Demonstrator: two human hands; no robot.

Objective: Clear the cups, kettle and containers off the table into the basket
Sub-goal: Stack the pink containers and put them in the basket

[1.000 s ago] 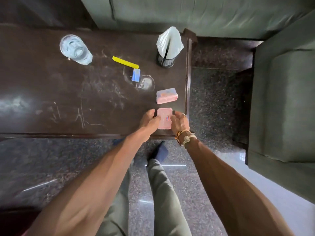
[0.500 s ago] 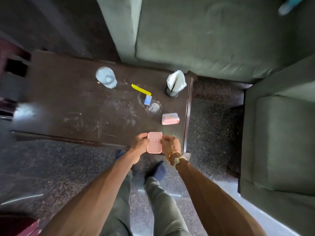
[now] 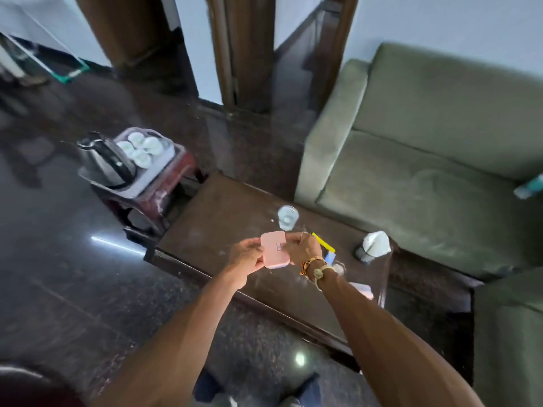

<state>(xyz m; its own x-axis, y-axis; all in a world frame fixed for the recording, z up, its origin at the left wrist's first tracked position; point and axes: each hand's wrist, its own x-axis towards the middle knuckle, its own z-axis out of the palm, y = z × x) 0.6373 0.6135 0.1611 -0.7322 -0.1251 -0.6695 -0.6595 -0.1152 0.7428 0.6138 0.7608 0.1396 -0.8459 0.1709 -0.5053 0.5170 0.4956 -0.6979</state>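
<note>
It seems the pink container (image 3: 274, 248) is being carried to the basket (image 3: 175, 151), which is sitting beyond the left end of the counter (image 3: 223, 218), holding the kettle (image 3: 105, 163) and cups (image 3: 141, 147). The left hand (image 3: 248, 257) and right hand (image 3: 302, 248) are pinching its opposite sides, each grip closed on it, above the counter's near edge. Flat, lidded, round-cornered, it is probably needing a gap beside the cups.

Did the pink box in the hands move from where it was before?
Yes. The pink box lay on the table by its near edge; now the left hand and right hand hold it lifted off the tabletop.
</note>
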